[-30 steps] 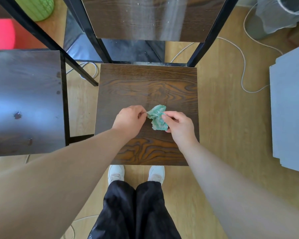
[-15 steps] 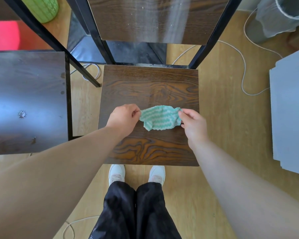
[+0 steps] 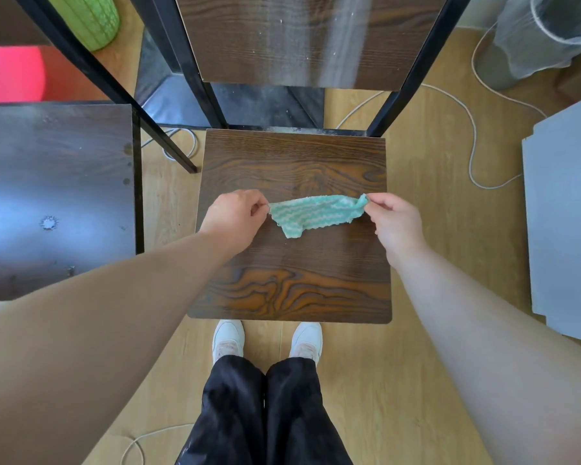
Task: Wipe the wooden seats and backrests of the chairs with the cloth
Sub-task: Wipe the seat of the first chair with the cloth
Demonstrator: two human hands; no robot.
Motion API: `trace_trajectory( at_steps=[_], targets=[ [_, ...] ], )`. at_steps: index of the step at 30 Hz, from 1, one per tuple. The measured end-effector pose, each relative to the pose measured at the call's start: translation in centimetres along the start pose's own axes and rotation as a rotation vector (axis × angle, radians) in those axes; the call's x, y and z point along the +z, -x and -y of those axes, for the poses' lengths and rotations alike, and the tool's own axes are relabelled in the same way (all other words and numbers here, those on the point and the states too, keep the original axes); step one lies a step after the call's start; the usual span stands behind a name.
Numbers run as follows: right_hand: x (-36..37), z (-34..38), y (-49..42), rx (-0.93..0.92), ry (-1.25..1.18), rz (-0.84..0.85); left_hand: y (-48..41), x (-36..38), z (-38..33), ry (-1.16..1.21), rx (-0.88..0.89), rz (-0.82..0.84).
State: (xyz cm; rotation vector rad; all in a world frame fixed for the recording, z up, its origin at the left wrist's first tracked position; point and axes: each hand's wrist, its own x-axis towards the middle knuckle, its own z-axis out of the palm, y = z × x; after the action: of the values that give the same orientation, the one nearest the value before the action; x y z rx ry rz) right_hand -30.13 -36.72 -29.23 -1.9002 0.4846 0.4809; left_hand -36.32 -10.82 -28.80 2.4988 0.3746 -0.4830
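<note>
Two hands over the seat [image 3: 292,283]; I see left hand [image 3: 233,218] and right hand [image 3: 394,218] each pinching an end of the fuzzy green-white zigzag cloth [image 3: 316,214], stretched above the grainy dark wood; backrest [image 3: 302,38] beyond.

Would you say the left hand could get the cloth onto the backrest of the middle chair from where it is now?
Probably yes. The left hand pinches one end of the cloth above the seat, and nothing stands between it and the backrest straight ahead. The right hand holds the other end and would have to release or follow.
</note>
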Motion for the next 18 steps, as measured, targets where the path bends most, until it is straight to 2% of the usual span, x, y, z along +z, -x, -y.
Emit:
trace_trajectory(
  at_steps=[8,12,14,18],
  targets=[
    [-1.1,1.5,-0.7,-0.138,0.104,0.056,-0.6,-2.1,0.0,-0.107,0.187,-0.078],
    [-1.5,-1.4,0.0,-0.228,0.342,0.121,0.9,-0.5,1.3,-0.232,0.3,-0.008],
    [-1.7,-3.5,0.6,-0.233,0.45,0.14,2.0,0.9,2.1,-0.256,0.301,0.038],
    [-2.0,-6.4,2.1,-0.181,0.481,0.152,3.8,3.1,3.4,-0.22,0.205,0.081]
  ],
)
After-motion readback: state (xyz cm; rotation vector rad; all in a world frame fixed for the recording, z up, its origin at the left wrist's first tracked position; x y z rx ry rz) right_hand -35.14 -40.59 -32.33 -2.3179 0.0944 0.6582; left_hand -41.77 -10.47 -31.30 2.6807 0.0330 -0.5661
